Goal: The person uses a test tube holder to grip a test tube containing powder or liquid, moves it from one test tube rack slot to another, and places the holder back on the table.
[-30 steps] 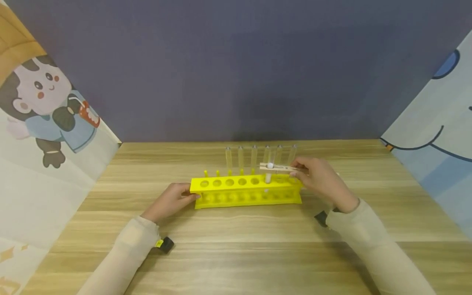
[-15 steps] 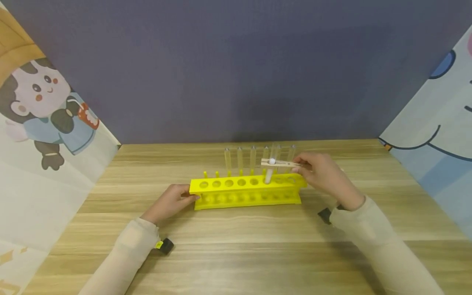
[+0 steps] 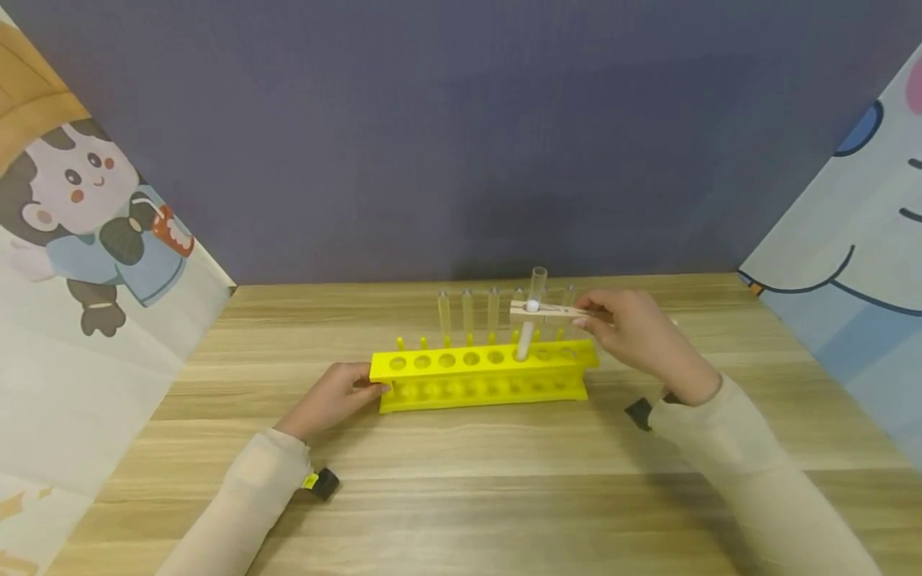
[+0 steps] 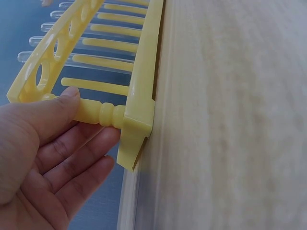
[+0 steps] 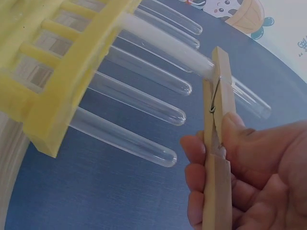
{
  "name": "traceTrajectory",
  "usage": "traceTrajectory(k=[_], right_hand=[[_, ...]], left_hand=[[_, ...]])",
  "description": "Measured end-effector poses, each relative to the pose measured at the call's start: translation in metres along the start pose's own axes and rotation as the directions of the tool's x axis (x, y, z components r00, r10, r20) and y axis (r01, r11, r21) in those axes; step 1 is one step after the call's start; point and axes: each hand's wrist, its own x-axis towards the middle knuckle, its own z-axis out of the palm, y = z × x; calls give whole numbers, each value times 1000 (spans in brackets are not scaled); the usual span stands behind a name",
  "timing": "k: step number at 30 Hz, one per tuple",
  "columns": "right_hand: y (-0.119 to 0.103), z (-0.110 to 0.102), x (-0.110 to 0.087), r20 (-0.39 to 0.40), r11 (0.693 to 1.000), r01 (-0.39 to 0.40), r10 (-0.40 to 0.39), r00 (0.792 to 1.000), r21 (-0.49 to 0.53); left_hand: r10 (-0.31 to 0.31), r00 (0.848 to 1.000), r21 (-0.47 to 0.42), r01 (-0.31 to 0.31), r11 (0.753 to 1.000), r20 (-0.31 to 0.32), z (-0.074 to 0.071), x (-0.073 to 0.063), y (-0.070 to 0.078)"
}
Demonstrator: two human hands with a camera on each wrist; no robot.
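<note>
A yellow test tube rack (image 3: pixel 461 365) stands on the table. My left hand (image 3: pixel 331 398) grips its left end, the thumb on the end post (image 4: pixel 88 110) in the left wrist view. My right hand (image 3: pixel 637 332) holds a wooden test tube clamp (image 3: pixel 551 312) by its handle. The clamp's jaws are closed around a clear test tube (image 3: pixel 526 342) with white contents. That tube leans slightly and its lower end is at a hole in the rack's top, toward the right. In the right wrist view the clamp (image 5: pixel 221 105) sits near the top of the white fill.
Several upside-down clear test tubes (image 3: pixel 444 312) stand on the pegs along the rack's back. A dark panel (image 3: pixel 461 144) rises behind the wooden table (image 3: pixel 461 488), with cartoon-printed walls (image 3: pixel 94 216) at the sides.
My right hand has moved up and slightly right with the clamp and the white-filled test tube, so more of the tube shows above the rack. My left hand stays on the rack.
</note>
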Motion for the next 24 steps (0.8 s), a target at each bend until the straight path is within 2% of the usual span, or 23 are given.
traceTrajectory(k=[6, 15, 24], right_hand=[[-4, -5, 0, 12, 1000, -12, 13, 1000, -10], [-9, -10, 4, -11, 999, 31, -32, 999, -33], [-14, -15, 7, -10, 999, 34, -34, 999, -25]], left_hand=[[-5, 1000, 4, 5, 1000, 1, 1, -1, 1], [0, 1000, -1, 0, 1000, 1, 2, -1, -3], [16, 1000, 1, -16, 1000, -4, 2, 1, -6]])
